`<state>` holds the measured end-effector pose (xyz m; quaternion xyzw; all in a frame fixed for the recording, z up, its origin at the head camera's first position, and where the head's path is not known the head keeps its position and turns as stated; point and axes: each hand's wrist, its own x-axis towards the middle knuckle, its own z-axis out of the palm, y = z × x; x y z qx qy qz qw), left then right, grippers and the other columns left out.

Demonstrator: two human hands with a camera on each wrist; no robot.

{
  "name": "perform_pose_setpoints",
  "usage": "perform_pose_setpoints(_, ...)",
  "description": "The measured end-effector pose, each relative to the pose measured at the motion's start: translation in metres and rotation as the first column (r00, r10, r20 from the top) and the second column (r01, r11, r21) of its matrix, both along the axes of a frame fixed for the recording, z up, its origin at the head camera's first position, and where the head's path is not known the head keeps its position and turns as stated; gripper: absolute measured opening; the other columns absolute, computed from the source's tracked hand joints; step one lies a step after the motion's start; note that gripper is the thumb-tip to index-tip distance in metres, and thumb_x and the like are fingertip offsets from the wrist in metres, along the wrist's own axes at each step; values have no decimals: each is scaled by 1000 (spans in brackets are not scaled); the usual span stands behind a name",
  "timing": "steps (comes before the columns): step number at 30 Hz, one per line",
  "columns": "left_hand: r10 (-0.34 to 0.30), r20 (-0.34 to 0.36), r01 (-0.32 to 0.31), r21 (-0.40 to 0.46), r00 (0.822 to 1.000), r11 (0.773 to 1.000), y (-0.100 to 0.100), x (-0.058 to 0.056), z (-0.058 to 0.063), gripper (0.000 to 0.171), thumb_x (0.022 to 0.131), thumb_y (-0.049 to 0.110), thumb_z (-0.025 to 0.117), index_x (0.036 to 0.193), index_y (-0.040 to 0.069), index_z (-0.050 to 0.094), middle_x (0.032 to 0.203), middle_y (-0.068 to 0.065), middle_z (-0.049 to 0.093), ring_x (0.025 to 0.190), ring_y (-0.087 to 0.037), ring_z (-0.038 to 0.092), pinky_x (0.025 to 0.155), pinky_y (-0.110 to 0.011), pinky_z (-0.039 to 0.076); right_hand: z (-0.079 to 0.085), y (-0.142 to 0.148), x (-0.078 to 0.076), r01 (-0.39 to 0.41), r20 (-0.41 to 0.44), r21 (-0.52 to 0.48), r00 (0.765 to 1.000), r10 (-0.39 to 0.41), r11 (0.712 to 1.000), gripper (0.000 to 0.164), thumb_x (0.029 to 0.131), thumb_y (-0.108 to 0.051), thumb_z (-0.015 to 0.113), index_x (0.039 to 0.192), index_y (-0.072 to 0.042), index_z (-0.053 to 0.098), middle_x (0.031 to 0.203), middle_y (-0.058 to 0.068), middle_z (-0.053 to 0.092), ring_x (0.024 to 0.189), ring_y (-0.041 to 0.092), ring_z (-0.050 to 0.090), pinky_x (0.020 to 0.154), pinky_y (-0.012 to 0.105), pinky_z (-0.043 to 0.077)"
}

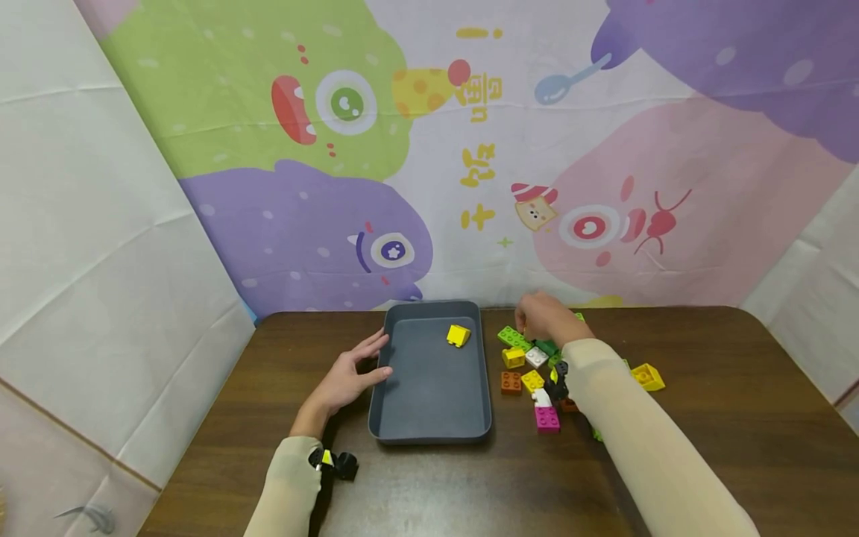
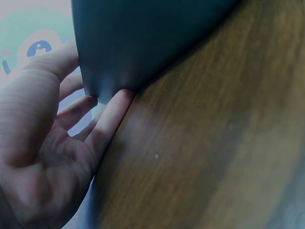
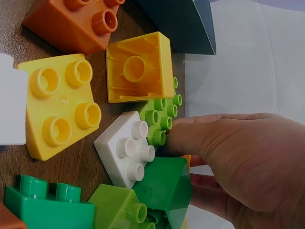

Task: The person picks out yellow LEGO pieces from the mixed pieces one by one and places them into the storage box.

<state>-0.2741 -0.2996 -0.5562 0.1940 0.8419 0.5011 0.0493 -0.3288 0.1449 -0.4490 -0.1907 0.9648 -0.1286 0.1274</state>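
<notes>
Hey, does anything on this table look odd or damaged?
No damage shows. Mildly odd: just right of the grey rectangular tray, a hollow yellow plastic block lies off its base, open underside showing, whereas the white four-stud plastic block near it sits studs up.

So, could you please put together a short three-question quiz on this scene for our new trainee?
1. How many blocks lie inside the grey tray?
2. True or false: the left hand touches the tray's side wall, while the right hand is at the loose blocks.
3. In the head view, where does the magenta block lie relative to the tray?
a) to its left
b) to its right
c) inside it

Key:
1. One, the yellow block.
2. True.
3. b
</notes>
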Motion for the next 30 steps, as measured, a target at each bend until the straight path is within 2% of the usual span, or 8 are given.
perform_pose_setpoints(6,-22,-47,21,-8,999,1000,4,7,8,77,104,44,82,171,17,52,186,-2,38,152,-36,57,127,-52,50,-31,12,-26,-40,-36,-10,999,40,999,18,95,1,82,87,-15,80,96,8,74,87,28,60,75,38,58)
perform_pose_setpoints(10,-17,-30,16,-12,999,1000,2,4,4,77,104,43,83,171,20,51,187,-1,37,154,-37,56,128,-57,48,-30,14,-32,-31,-50,8,998,31,999,20,92,3,79,86,-16,81,95,7,75,84,27,60,70,39,56)
perform_pose_setpoints(12,0,-8,0,-22,1000,1000,-1,-3,-5,77,103,43,84,171,25,52,187,3,37,154,-34,57,129,-57,47,-16,10,-25,-13,-39,26,999,14,1000,20,93,2,81,87,-17,81,98,7,76,87,27,62,73,41,57)
perform_pose_setpoints(17,-3,8,3,-22,1000,1000,-4,-9,-10,78,102,45,85,171,30,52,187,7,36,155,-34,56,130,-60,45,9,2,-7,-3,-33,11,999,4,1000,21,96,4,81,84,-13,80,100,9,76,93,29,62,82,43,59)
perform_pose_setpoints(21,-26,-51,25,-12,998,1000,4,10,12,77,104,42,83,170,19,52,186,-1,39,153,-36,57,129,-55,47,13,2,-6,-29,-64,9,997,29,1000,22,95,3,81,82,-14,79,97,8,74,90,28,61,80,42,59)
perform_pose_setpoints(24,-38,-69,38,-6,997,999,11,22,30,77,106,42,81,170,12,51,186,-6,38,151,-41,56,129,-62,46,17,0,-6,-38,-75,18,996,39,999,21,95,3,82,82,-14,79,96,8,74,88,28,62,79,42,59)
perform_pose_setpoints(28,-28,-64,27,-13,998,1000,11,22,31,77,106,43,80,171,12,50,186,-7,37,150,-41,58,127,-64,46,35,-6,3,-18,-49,19,999,19,1000,20,96,5,79,84,-11,80,98,10,76,90,28,64,83,40,59)
perform_pose_setpoints(30,-20,-81,18,-25,996,1000,8,17,24,76,106,42,81,170,14,52,185,-5,40,148,-36,59,125,-53,50,38,-7,5,-12,-52,20,999,13,1000,19,96,5,78,85,-10,80,98,10,76,90,28,64,83,39,59)
